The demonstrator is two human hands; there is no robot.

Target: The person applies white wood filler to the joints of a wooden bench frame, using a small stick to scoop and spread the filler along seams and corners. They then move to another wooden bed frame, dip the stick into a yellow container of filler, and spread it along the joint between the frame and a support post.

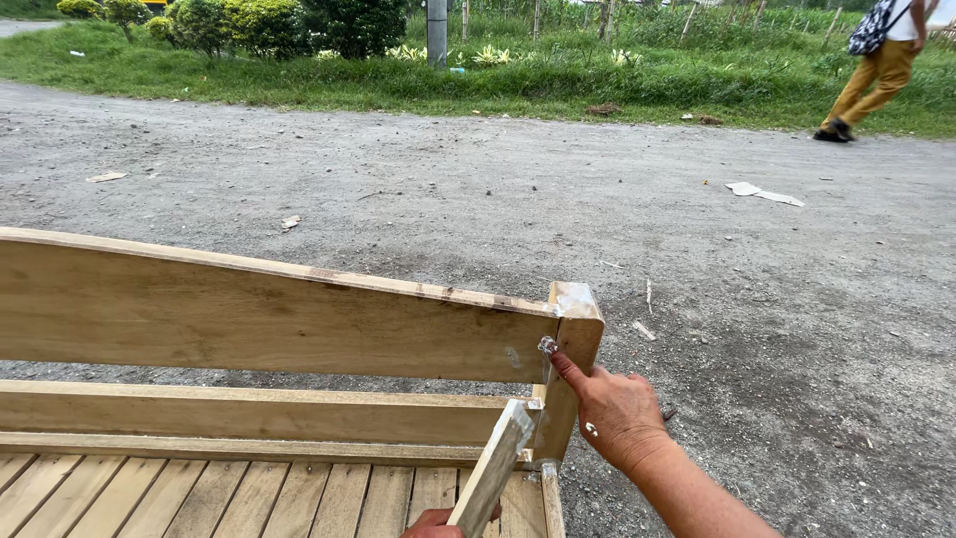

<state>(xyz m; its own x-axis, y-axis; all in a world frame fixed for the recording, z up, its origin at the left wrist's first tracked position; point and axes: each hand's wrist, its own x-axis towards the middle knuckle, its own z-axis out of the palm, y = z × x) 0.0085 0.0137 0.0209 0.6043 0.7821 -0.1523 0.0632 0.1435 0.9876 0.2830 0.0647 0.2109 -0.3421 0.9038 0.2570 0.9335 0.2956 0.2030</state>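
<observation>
A bare wooden bench (249,319) fills the lower left, with a wide backrest board, a lower rail and a slatted seat. My right hand (615,410) reaches to the corner post (576,339), its index fingertip pressing pale filler (547,347) into the joint between board and post. White smears show on the post and on my fingers. My left hand (438,522) is at the bottom edge, mostly out of frame, gripping a flat wooden stick (495,464) that slants up toward the post.
Beyond the bench lies a gravel road (478,189) with scraps of paper (763,192). A grass verge with bushes (269,25) and a pole (436,30) runs along the far side. A person with a backpack (876,65) walks at the top right.
</observation>
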